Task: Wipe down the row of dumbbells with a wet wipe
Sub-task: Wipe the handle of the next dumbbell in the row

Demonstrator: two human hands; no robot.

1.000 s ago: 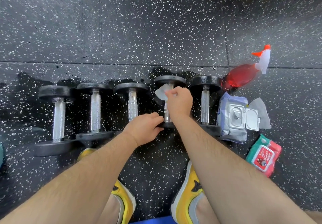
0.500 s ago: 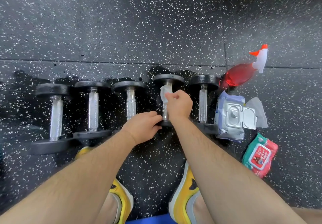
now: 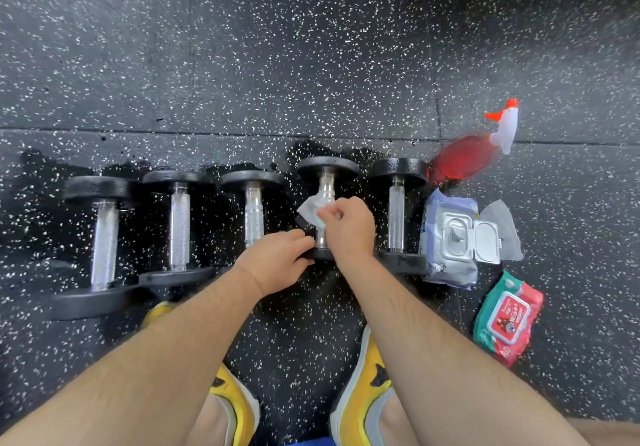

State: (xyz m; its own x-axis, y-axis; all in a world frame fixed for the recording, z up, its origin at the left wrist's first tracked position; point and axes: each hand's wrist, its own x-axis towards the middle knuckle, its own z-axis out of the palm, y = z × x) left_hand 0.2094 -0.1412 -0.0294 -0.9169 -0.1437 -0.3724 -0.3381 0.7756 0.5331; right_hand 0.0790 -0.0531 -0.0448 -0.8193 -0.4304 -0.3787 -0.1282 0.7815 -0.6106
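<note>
My right hand (image 3: 348, 229), fingers curled, is pinching the wet wipe (image 3: 310, 211) against the fourth dumbbell (image 3: 327, 168) handle. My left hand (image 3: 277, 262) is gripping its near head, and both forearms are pointing forward.

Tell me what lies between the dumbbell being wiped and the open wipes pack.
One more dumbbell, the last in the row, lies between the wiped dumbbell and the wipes pack, seen in the head view.
</note>
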